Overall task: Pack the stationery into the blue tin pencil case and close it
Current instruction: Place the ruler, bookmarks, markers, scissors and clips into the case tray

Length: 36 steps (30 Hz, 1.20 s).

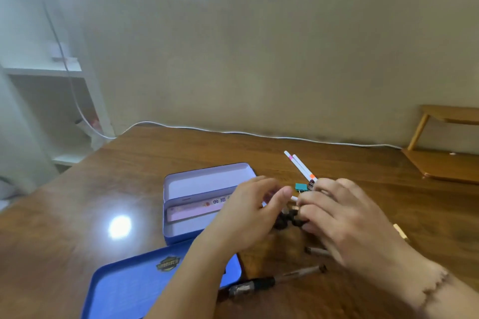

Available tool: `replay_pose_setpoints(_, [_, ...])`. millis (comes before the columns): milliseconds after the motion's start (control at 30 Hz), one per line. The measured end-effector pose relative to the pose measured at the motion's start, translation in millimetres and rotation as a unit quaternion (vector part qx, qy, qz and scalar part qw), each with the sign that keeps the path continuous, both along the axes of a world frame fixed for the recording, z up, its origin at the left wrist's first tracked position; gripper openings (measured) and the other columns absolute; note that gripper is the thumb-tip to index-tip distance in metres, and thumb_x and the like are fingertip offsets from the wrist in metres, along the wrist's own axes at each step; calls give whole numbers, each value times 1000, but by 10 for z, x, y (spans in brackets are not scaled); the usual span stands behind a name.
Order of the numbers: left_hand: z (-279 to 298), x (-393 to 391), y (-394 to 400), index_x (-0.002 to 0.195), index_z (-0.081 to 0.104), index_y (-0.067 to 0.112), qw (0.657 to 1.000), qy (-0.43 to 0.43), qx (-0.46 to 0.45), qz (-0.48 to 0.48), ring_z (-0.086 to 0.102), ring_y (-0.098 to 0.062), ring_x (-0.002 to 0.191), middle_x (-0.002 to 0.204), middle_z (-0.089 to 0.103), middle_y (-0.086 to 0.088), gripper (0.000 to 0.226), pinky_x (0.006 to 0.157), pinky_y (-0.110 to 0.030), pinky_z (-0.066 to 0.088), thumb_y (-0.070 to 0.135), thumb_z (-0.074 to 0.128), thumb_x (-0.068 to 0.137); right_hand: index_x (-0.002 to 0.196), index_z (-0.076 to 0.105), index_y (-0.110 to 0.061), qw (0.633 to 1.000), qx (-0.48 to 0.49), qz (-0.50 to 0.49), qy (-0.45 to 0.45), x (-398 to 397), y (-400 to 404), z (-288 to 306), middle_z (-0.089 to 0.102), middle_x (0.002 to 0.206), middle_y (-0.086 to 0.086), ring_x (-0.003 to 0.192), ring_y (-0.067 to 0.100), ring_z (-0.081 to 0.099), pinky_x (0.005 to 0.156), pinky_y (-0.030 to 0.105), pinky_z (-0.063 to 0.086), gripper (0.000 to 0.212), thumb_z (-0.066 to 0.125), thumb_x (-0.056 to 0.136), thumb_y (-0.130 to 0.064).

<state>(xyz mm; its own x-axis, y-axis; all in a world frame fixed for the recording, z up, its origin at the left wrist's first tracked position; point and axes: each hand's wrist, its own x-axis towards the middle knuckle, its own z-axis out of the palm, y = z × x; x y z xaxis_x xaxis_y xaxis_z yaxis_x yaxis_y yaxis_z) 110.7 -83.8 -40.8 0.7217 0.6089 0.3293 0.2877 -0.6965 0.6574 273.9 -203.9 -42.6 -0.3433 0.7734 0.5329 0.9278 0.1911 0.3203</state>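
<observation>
Packing barely started: tin (pixel 181 225) open on table (pixel 77 210), lid (pixel 134 287) off, one item inside; both hands (pixel 248 217) (pixel 344 217) pinch a white pen (pixel 294 198), other pens (pixel 302 167) still loose.

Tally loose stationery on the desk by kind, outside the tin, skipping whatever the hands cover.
White pens with coloured bands: 2
Clear-barrel pens: 2
Teal binder clip: 1
Black clips, clustered: count unclear, hands overlap them
Total clearly countable: 5
</observation>
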Motion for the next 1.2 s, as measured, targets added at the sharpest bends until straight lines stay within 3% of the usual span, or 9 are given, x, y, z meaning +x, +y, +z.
replay_pose_setpoints(200, [43,-26,31,96,67,23,987,-143,68,-8,51,-2,75,79,56,19,14,65,-17,39,32,55,95,96,58,-15,981,93,-6,169,-225,394,376,61,102,2,98,27,55,81,41,45,13,48,93,-23])
replay_pose_setpoints(333, [132,-139,152,86,68,16,933,-342,-94,61,62,-17,66,72,68,-5,17,64,-36,53,22,56,96,122,47,-24,922,43,19,385,-492,593,444,58,113,-9,99,8,56,82,22,46,38,60,90,-40])
replay_pose_setpoints(467, [270,-333,261,85,72,11,841,-431,-301,125,69,-26,75,80,73,-14,26,67,-36,59,22,53,98,129,54,-21,939,-38,44,340,-696,874,313,67,112,-2,99,13,63,83,30,54,43,57,89,-38])
replay_pose_setpoints(600, [144,-702,522,88,71,19,915,-247,-168,270,70,-17,81,85,75,0,31,70,-34,53,41,51,97,117,65,-15,936,-68,64,338,-739,1181,107,70,103,2,92,16,63,79,25,50,29,65,88,-12])
replay_pose_setpoints(700, [-1,-994,724,111,64,20,903,-103,-127,396,62,-19,95,107,69,1,36,78,-32,47,49,51,93,117,68,-18,943,-182,50,274,-747,1343,-77,69,104,2,98,21,62,81,37,51,28,64,89,-16])
replay_pose_setpoints(800, [-135,-1033,814,122,59,24,916,28,-153,369,64,-23,98,117,66,-3,40,87,-38,52,46,57,89,119,67,-24,941,-253,37,222,-868,1439,-149,63,108,1,107,19,54,86,35,46,28,59,92,-21])
replay_pose_setpoints(900, [-203,-1017,818,114,62,29,924,68,-194,322,66,-13,77,111,63,-1,27,80,-30,52,34,63,87,120,67,-27,939,-289,30,183,-1023,1509,-135,61,112,2,111,21,50,87,37,46,30,55,93,-20])
replay_pose_setpoints(1067, [-234,-1057,843,74,56,47,924,145,-185,300,60,-23,105,102,68,8,13,94,-42,50,47,59,62,105,71,-26,972,-221,-20,80,-1137,1558,-177,64,103,2,100,28,58,73,38,50,22,54,90,-29])
replay_pose_setpoints(1200, [-173,-1044,782,107,58,41,937,169,-179,246,52,-22,114,93,67,10,45,81,-33,50,58,67,67,106,68,-25,976,-185,-47,101,-1152,1471,-146,65,105,1,102,27,57,70,35,42,22,56,91,-37])
